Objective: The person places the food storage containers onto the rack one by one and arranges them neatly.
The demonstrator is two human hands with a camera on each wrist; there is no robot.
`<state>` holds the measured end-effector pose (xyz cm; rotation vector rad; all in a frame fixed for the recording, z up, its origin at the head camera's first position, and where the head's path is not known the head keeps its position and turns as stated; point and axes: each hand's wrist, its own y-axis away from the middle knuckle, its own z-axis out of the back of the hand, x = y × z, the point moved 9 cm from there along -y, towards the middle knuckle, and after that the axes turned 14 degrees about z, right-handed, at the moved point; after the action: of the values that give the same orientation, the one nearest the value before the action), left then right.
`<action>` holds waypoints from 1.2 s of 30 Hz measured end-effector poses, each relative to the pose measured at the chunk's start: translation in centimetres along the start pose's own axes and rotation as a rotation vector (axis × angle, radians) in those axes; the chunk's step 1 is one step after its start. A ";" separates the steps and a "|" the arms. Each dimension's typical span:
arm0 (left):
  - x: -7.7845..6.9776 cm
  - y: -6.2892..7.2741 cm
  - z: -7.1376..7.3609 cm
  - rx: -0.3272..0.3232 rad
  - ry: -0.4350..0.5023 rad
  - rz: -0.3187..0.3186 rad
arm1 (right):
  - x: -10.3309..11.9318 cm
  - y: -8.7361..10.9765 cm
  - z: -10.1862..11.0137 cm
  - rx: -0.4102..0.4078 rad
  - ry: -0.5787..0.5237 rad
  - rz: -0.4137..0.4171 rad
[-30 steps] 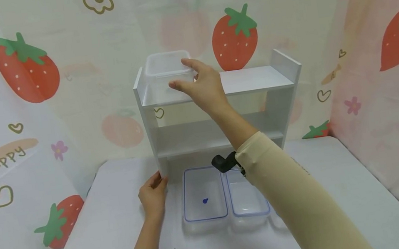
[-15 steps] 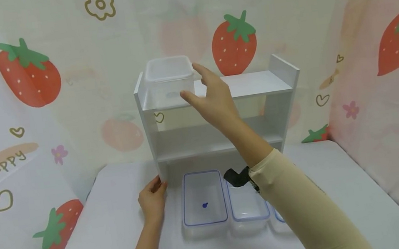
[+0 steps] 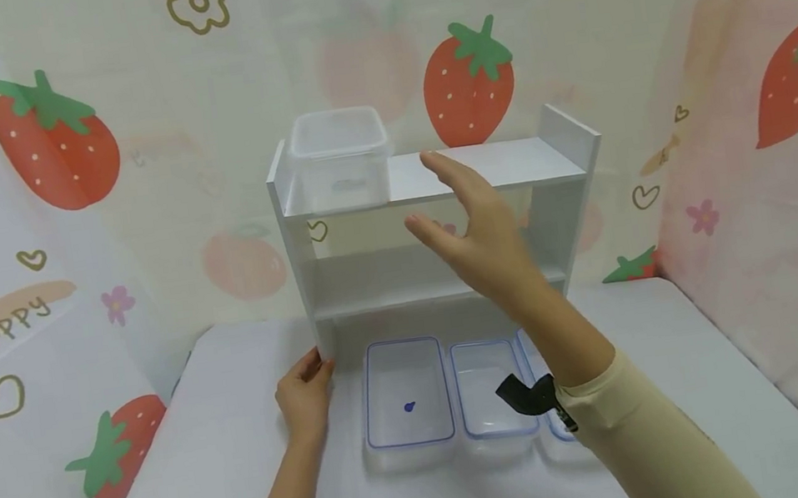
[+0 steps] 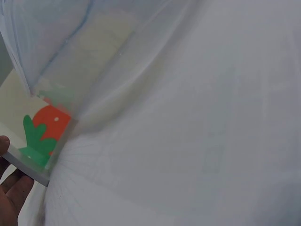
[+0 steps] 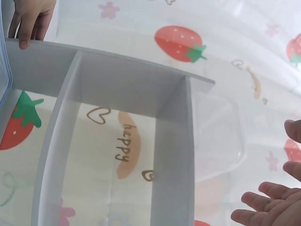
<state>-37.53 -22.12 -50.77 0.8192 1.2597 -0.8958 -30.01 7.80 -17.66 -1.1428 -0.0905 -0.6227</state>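
Observation:
A white shelf unit [image 3: 487, 167] with two boards stands on the table. My left hand [image 3: 305, 398] pinches the front edge of its left side panel near the bottom; in the left wrist view, thumb and fingers lie on either side of that panel edge [image 4: 29, 170]. A clear lidded food container [image 3: 342, 174] sits on the top board, against the left end. My right hand [image 3: 487, 244] hovers in front of the shelf, to the right of this container and apart from it, fingers spread and holding nothing. In the right wrist view, the container [image 5: 217, 134] also stands clear of the right fingers [image 5: 270, 200].
On the white table [image 3: 194, 478] before the shelf stand a large blue-rimmed container [image 3: 405, 383], a smaller one [image 3: 494, 392] beside it, and a third [image 3: 561, 429] partly behind my right wrist. A strawberry-print backdrop [image 3: 220, 96] encloses the table.
My right hand has let go of the clear container and drawn back, right and down. The container stays on the top board. My left hand keeps its hold on the panel.

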 end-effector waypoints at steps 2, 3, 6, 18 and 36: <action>-0.1 0.0 0.0 0.000 -0.001 0.001 | 0.5 0.7 0.6 -0.007 0.003 0.025; -0.1 0.0 0.0 0.001 -0.002 0.003 | 0.7 1.0 0.9 -0.010 0.012 0.038; 0.0 0.1 0.1 0.006 -0.002 0.009 | 1.2 2.2 1.7 -0.015 0.024 0.075; 0.2 -0.4 0.2 -0.002 -0.033 -0.006 | 1.6 7.0 4.6 -0.028 0.087 0.123; 0.1 -0.3 0.2 -0.017 -0.029 -0.018 | -0.1 14.3 8.5 -0.093 0.159 0.158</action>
<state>-37.73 -22.39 -50.82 0.7807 1.2493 -0.9072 -20.86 19.04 -25.78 -1.1735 0.1645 -0.5793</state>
